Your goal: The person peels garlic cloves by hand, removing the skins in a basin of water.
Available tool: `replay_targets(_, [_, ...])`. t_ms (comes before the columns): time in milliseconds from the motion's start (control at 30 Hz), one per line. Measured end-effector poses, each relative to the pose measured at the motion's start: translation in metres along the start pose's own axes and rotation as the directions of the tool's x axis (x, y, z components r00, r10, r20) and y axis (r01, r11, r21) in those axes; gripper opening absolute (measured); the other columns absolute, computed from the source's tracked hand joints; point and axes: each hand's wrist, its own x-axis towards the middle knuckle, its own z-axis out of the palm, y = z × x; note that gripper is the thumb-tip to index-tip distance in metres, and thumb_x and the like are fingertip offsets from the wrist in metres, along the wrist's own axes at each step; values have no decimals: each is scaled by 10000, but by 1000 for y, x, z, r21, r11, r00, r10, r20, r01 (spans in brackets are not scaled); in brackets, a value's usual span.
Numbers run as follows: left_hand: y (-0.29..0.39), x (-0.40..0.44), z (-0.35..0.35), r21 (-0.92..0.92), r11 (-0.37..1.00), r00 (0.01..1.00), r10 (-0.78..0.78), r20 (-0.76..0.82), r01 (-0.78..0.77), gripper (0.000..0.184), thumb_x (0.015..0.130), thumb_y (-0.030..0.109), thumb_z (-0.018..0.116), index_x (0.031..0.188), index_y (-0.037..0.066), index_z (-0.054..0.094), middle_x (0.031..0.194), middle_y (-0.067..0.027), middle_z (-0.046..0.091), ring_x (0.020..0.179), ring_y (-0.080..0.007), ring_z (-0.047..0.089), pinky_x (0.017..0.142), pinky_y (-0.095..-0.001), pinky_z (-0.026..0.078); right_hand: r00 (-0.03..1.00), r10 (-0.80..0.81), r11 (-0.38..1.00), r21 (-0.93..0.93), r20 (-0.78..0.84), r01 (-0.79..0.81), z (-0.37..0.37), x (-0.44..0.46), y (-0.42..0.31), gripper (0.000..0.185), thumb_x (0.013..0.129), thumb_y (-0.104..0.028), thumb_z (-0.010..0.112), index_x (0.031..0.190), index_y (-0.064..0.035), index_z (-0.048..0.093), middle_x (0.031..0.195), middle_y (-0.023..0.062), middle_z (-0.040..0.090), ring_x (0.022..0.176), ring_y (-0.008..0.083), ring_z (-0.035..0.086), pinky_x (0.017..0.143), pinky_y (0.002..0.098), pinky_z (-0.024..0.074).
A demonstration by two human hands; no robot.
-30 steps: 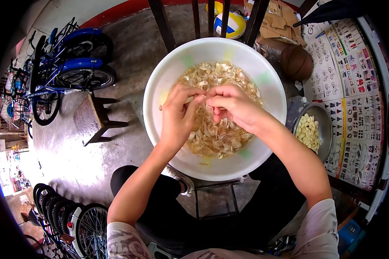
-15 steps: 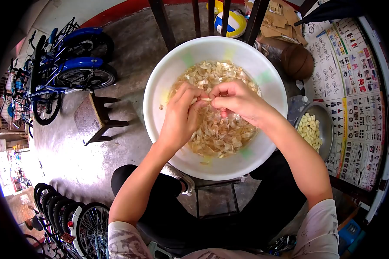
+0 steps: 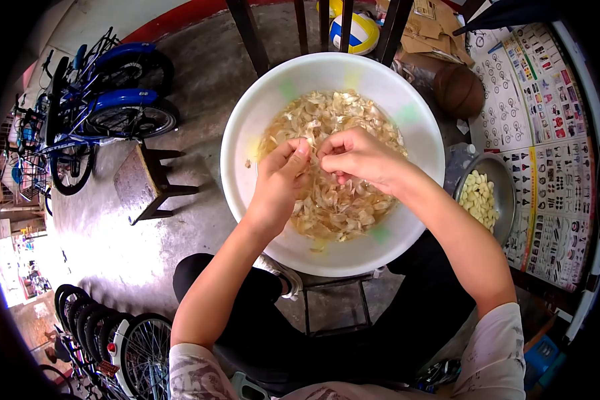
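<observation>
Pinching narrowly, left hand [image 3: 280, 180] and right hand [image 3: 363, 159] work best centred over basin [image 3: 243, 123] of papery flakes [image 3: 343, 217]; can't tell what's gripped.

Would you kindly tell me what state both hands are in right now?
Left hand: closed, thumb against fingers; anything held cannot be told.
Right hand: closed in a pinch; anything held cannot be told.

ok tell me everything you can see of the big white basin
The big white basin is round and open-topped, with sloping walls, and looks like plastic. Faint green and yellow patches show on its inner wall. It sits upright in front of the person, its bottom covered with pale brown papery peels in what looks like water. The left hand and right hand are above it. What supports it underneath is hidden.
</observation>
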Motion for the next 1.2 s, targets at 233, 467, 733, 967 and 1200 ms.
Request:
replay_targets(233, [1,-1,-4,-67,998,1000,14,-4,-15,155,1027,179,520,1110,56,567,859,35,508,698,-36,415,607,-196,335,992,-117,983,-139,49,122,-2,0,1,68,812,-46,651,865,-7,634,760,12,611,675,82,570,605,228,457])
replay_targets(467, [11,-1,-9,7,1000,999,15,31,-15,216,1025,249,527,1078,43,569,819,48,466,677,-24,347,587,-191,281,784,-608,758,-386,-126,525,13,-2,1,200,773,-86,760,932,-6,669,814,44,662,707,125,634,659,280,526])
replay_targets(733, [20,-6,4,169,985,1000,18,-5,-17,230,1022,190,537,1194,38,534,938,11,541,760,-14,433,591,-169,345,665,-744,594,-523,-67,612,9,0,2,214,824,-43,738,1032,-12,701,876,77,697,737,151,686,689,279,557])
replay_targets(967, [20,-3,-17,309,946,992,72,103,-100,278,1016,256,549,1219,65,555,1072,-24,643,959,-65,575,729,-203,421,797,-581,795,-325,-165,513,10,-2,-3,234,847,-35,718,1081,-28,729,865,78,708,752,143,690,694,263,557])
replay_targets(1200, [17,-3,-13,415,890,981,188,47,-190,251,1008,265,572,1131,46,561,1006,-34,650,937,-75,591,737,-219,442,766,-639,671,-532,-64,516,8,0,-1,242,846,-57,732,1088,-47,735,877,75,714,754,144,689,688,270,553])
